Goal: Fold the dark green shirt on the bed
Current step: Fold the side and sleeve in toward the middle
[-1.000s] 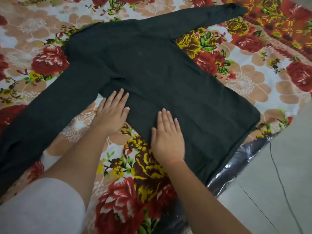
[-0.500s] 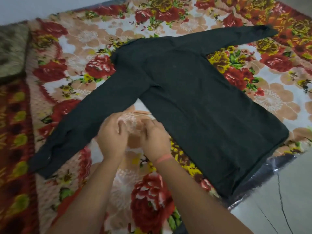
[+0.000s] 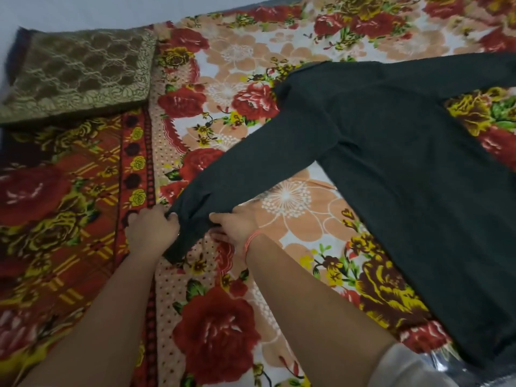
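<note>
The dark green shirt (image 3: 413, 174) is spread flat on the floral bedspread (image 3: 229, 317), its body running from far left to near right, one long sleeve (image 3: 251, 163) stretched toward the near left. The knit is plain and unmarked. The sleeve's cuff end is pinched by the left hand (image 3: 150, 233) and the right hand (image 3: 237, 226). A brown lace-patterned cushion (image 3: 75, 76) is seen far left.

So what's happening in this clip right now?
A person is folding a dark green shirt spread flat on a floral bedsheet. Both hands grip the end of one long sleeve: the left hand at the cuff, the right hand beside it. The shirt's body lies unfolded. A brown lace-patterned cushion sits at the far left.
</note>
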